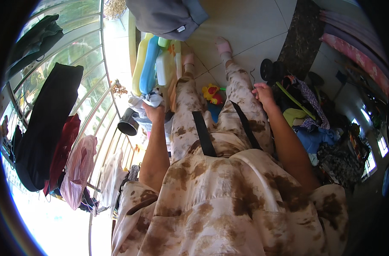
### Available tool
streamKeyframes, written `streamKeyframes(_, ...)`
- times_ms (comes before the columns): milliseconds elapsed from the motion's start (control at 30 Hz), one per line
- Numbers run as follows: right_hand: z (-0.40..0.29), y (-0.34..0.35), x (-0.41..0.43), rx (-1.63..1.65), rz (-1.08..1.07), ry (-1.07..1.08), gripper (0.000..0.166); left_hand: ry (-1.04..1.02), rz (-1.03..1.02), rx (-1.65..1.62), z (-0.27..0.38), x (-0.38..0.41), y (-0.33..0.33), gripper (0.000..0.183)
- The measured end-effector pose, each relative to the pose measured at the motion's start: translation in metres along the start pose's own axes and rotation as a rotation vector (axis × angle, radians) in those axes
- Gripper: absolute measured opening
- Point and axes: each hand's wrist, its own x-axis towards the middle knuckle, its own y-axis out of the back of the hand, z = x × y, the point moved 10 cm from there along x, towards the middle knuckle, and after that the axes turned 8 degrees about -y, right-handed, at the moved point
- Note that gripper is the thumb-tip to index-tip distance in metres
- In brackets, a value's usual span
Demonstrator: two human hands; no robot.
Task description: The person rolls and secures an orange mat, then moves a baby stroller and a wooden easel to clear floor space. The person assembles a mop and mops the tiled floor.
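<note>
My left hand [155,112] is closed on a pale cloth [152,99] at the left, just below a blue plastic piece [149,65] and a yellow one [142,65] that stand upright. Part of the cloth is hidden by my fingers. A dark cup-like container [128,122] is to the left of that hand. My right hand [263,94] hovers near my right thigh, fingers loosely curled and apart, holding nothing. Between my legs, on or near the floor, lies a yellow and red toy [213,94].
Clothes, among them black trousers [49,128] and a striped pink garment [81,169], hang by a barred window at the left. A grey garment [168,19] hangs ahead. At the right are a black round object [267,70] and heaped blue cloth [316,139].
</note>
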Motion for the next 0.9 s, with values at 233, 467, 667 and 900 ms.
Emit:
streamKeyframes(233, -0.032, 0.005, -0.015, -0.061, -0.049, 0.056, 0.025, 0.324, 0.216, -0.632, -0.094, -0.027, 0.055, 0.031)
streamKeyframes(467, -0.044, 0.006, -0.016, -0.169, -0.018, 0.077, 0.026, 0.488, 0.166, -0.980, -0.131, -0.065, 0.043, 0.046)
streamKeyframes(667, -0.100, -0.007, -0.040, -0.315, 0.122, 0.362, 0.022, 0.254, 0.211, -0.914, -0.069, -0.060, 0.044, 0.053)
streamKeyframes(900, -0.222, -0.164, -0.265, -0.334, -0.297, 1.016, 0.022, -0.261, 0.030, 0.166, 0.044, -0.095, 0.050, 0.050)
